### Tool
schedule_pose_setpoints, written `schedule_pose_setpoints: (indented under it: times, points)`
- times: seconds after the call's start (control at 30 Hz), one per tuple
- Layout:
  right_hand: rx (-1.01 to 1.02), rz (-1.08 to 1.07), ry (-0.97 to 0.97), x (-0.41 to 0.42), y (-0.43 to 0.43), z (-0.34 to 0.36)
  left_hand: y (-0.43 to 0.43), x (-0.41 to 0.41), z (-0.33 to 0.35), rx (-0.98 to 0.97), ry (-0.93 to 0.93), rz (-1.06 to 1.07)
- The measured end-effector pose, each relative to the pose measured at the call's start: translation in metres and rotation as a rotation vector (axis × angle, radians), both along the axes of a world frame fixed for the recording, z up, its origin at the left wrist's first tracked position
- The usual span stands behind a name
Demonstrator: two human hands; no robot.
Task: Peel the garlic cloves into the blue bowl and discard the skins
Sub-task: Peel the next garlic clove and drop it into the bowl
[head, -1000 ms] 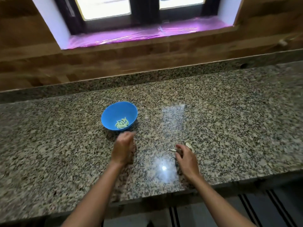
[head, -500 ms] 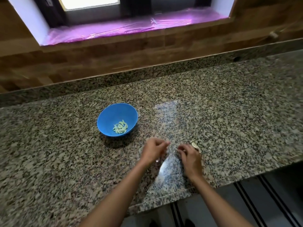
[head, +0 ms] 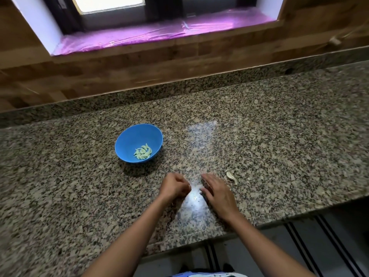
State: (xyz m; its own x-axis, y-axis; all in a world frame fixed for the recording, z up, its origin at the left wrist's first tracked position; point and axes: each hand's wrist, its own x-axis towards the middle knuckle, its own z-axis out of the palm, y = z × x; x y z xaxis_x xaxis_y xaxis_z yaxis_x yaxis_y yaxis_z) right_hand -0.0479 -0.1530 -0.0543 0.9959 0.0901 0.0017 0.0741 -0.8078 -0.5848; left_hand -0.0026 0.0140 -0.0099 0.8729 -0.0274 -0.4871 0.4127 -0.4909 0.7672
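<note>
A blue bowl (head: 127, 136) stands on the granite counter (head: 279, 146), left of centre, with several peeled pale-green garlic cloves (head: 143, 153) in its bottom. My left hand (head: 174, 186) hovers near the counter's front edge, below and right of the bowl, its fingers curled inward; nothing shows between them. My right hand (head: 216, 190) lies close beside it with fingers stretched out low over the counter. A few dry garlic skins (head: 231, 176) lie on the counter just right of my right hand, not touched by it.
A wood-panelled wall (head: 179, 62) and a window sill covered in pink film (head: 159, 35) rise behind the counter. The counter's front edge (head: 199, 238) runs just under my forearms, with a striped floor mat (head: 299, 252) below.
My left hand came away from the bowl and moved right, toward my right hand. My right hand shifted slightly left, leaving the skins on its right side. The camera tilted down a little.
</note>
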Motion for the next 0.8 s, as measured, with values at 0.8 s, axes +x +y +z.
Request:
schedule_pose_setpoints:
  times: [0.8]
  points:
    - [0.380, 0.022, 0.056, 0.023, 0.010, 0.033, -0.006, -0.014, 0.001, 0.257, -0.620, -0.222]
